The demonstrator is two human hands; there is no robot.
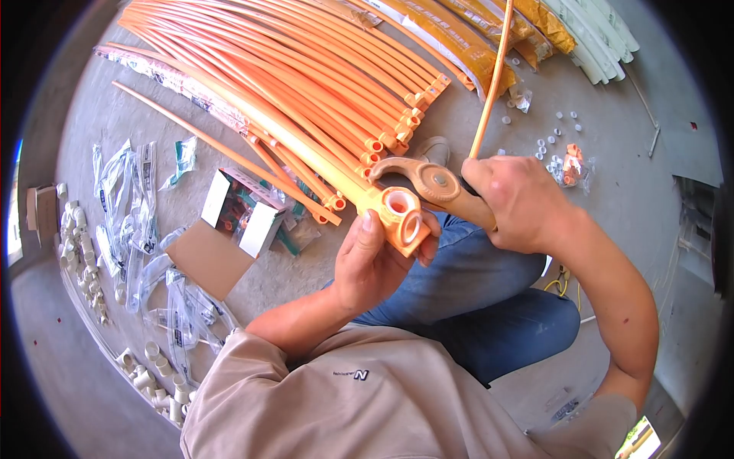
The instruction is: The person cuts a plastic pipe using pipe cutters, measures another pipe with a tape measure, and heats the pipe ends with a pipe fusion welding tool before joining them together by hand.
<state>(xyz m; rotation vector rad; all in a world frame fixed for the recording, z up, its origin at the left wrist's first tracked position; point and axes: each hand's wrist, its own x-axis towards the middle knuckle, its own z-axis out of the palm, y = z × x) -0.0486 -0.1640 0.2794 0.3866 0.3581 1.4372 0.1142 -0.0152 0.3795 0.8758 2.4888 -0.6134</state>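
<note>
Your left hand [363,268] grasped the orange plastic double-socket fitting [399,222] at the near end of a thick orange pipe [325,164]. Your right hand [516,200] was clenched around the tan, hook-nosed hand tool [437,181], its hook just beside the fitting. Judged risk: the hook could have slipped and scored the socket rim or nipped your left fingers, given a loose hold or skewed angle. Obscured: left fingertips behind the fitting; whether the hook touched it; whether your right fingers also held the slim orange rod [492,84] beyond it.
</note>
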